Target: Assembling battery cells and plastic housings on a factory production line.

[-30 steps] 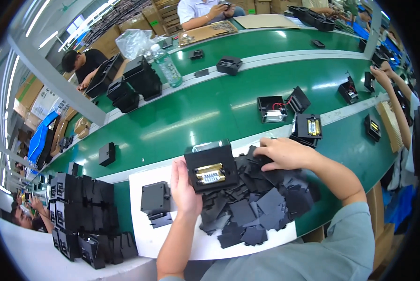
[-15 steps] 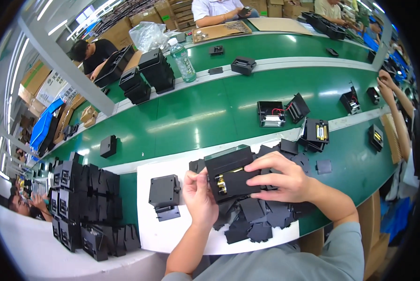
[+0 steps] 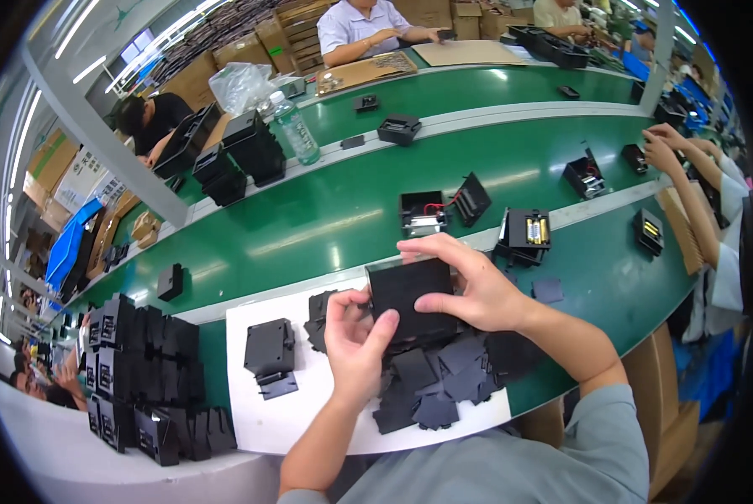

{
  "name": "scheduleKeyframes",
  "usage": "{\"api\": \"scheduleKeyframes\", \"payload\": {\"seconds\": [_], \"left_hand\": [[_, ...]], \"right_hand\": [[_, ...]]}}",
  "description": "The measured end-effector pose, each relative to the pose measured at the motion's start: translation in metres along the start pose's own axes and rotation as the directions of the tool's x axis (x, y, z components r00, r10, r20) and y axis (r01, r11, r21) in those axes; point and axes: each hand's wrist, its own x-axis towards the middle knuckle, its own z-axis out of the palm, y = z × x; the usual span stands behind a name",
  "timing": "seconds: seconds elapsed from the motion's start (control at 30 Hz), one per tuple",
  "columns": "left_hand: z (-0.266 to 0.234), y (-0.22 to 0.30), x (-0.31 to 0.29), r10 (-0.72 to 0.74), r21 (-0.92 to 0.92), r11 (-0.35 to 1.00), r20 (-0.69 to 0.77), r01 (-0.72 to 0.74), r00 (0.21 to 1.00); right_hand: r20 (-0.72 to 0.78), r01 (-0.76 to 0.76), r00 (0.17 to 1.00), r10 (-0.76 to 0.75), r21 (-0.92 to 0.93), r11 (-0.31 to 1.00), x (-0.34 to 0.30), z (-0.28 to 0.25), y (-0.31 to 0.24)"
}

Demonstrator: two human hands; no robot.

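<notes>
Both hands hold a black plastic battery box (image 3: pixel 412 296) above the bench, its plain flat face toward me. My left hand (image 3: pixel 355 340) grips the left edge, thumb on the face. My right hand (image 3: pixel 469 290) wraps the right side, its thumb pressed on the face and its fingers over the top edge. Under the box lies a loose heap of flat black plates (image 3: pixel 444 378). On the white sheet (image 3: pixel 318 412), left of my left hand, rests another black box (image 3: pixel 270 346) with a flat piece at its lower edge.
Stacked black boxes (image 3: pixel 145 361) stand at the left. Beyond the sheet are an opened box with red wires (image 3: pixel 424 214), a box with batteries (image 3: pixel 526 235) and a green-tinted bottle (image 3: pixel 296 130). Co-workers sit across the green bench (image 3: pixel 326 193); another person's hands (image 3: pixel 671 143) work at the right.
The battery box has been turned, so its batteries no longer show and a plain face does. My right hand has shifted its grip to the top and face. The whole view has swung slightly right.
</notes>
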Motion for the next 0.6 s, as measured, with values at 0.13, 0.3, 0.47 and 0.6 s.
{"api": "scheduleKeyframes", "payload": {"seconds": [0.13, 0.3, 0.47, 0.6], "left_hand": [[-0.004, -0.004, 0.053, -0.021, 0.248, 0.969, 0.128, -0.012, 0.992], [-0.017, -0.055, 0.133, -0.073, 0.845, 0.53, 0.136, -0.077, 0.988], [-0.006, -0.083, 0.158, -0.093, 0.988, 0.143, 0.079, -0.065, 0.993], [-0.013, -0.097, 0.166, -0.053, 0.999, -0.007, 0.046, -0.046, 0.998]], "right_hand": [[-0.229, -0.068, 0.973, 0.03, -0.161, 0.985, 0.025, -0.07, 0.024], [-0.599, -0.519, 0.715, 0.361, -0.108, 0.848, 0.054, -0.228, 0.134], [-0.37, -0.608, 0.791, 0.487, -0.394, 0.689, 0.075, -0.248, 0.212], [-0.021, -0.177, 0.947, 0.32, -0.866, 0.467, 0.104, -0.221, 0.189]]}}
